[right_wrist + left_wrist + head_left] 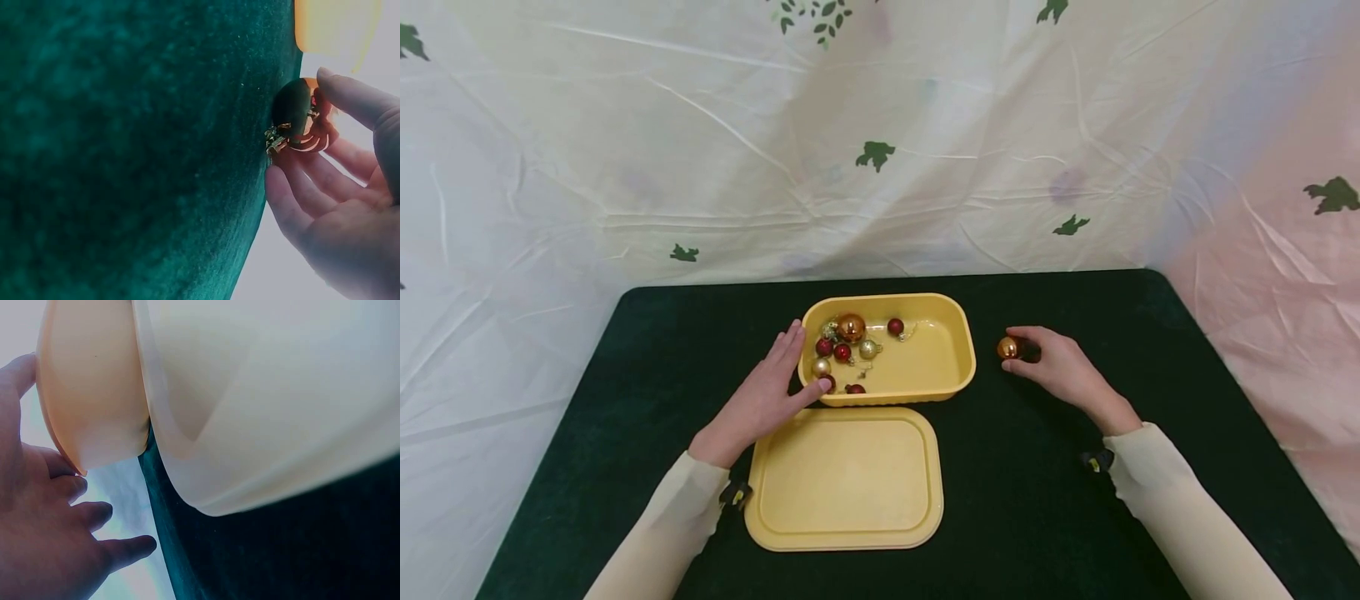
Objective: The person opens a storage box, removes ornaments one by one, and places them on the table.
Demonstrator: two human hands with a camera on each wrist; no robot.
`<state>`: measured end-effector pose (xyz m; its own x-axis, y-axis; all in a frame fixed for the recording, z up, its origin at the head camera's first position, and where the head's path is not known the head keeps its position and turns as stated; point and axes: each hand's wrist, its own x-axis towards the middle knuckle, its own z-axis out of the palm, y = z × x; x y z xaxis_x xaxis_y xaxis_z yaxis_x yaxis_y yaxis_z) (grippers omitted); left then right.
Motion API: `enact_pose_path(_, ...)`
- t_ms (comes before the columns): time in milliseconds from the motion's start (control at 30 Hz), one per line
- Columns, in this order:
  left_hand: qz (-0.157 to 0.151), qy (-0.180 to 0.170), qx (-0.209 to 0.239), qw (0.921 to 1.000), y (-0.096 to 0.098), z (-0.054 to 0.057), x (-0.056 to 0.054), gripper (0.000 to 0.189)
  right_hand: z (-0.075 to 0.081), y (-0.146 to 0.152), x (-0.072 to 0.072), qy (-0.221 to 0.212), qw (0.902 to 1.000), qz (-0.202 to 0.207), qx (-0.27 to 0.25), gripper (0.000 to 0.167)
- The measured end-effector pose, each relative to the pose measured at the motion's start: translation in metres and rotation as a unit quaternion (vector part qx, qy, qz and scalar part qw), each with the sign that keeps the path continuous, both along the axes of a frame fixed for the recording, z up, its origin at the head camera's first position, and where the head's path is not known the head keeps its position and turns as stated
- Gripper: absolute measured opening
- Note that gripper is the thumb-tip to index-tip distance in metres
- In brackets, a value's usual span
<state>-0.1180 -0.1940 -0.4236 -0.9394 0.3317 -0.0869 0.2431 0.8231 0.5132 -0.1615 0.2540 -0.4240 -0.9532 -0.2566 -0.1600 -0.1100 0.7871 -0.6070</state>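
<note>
A yellow plastic box (936, 354) stands at the middle of the table with several small Christmas baubles inside, mostly toward its left end. Among them are a large copper bauble (851, 327), a red bauble (896, 327) and a gold bauble (868, 349). My left hand (763, 396) rests at the box's left end, fingers extended along the rim and thumb over the front left corner. To the right of the box, my right hand (1062, 372) pinches a shiny copper bauble (300, 115) between thumb and fingers, close over the table. Its gold cap points toward the tabletop.
A yellow lid (846, 483) lies flat just in front of the box. Dark green cloth (1030, 508) covers the table. Behind hangs a pale curtain (955, 167) with green leaf prints.
</note>
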Motion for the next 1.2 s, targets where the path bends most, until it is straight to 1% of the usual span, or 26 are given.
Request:
enact_pose_path(233, 0.002, -0.001, 0.001, 1.0000, -0.001, -0.001, 0.000, 0.101, 0.001, -0.001, 0.003, 0.002, 1.0000, -0.002, 0.005, 0.071)
enact_pose_path(400, 0.002, -0.001, 0.002, 1.0000, -0.001, -0.002, 0.000, 0.101, 0.006, -0.002, 0.009, 0.030, 0.9995, -0.003, 0.008, 0.071)
enact_pose_path(533, 0.002, 0.000, 0.002, 1.0000, -0.001, -0.002, 0.000, 0.100, 0.012, -0.005, 0.015, 0.074, 0.9972, -0.010, -0.003, 0.066)
enact_pose_path(667, 0.002, -0.001, 0.003, 1.0000, -0.001, -0.001, 0.001, 0.101, 0.018, -0.011, 0.021, 0.122, 0.9919, -0.024, -0.027, 0.056)
enact_pose_path(800, 0.001, -0.002, 0.003, 1.0000, -0.001, -0.001, 0.000, 0.101, 0.025, -0.020, 0.026, 0.152, 0.9861, -0.039, -0.054, 0.050)
enact_pose_path(900, 0.001, -0.002, 0.002, 1.0000, -0.001, 0.000, 0.000, 0.100, 0.029, -0.030, 0.028, 0.171, 0.9816, -0.043, -0.074, 0.047)
enact_pose_path(1033, 0.002, -0.003, 0.002, 1.0000, -0.001, 0.000, 0.000, 0.100, 0.035, -0.045, 0.030, 0.193, 0.9764, -0.032, -0.093, 0.044)
enact_pose_path(1200, 0.002, -0.008, 0.009, 0.9999, -0.001, 0.000, 0.000, 0.100, 0.040, -0.063, 0.029, 0.202, 0.9728, -0.004, -0.113, 0.040)
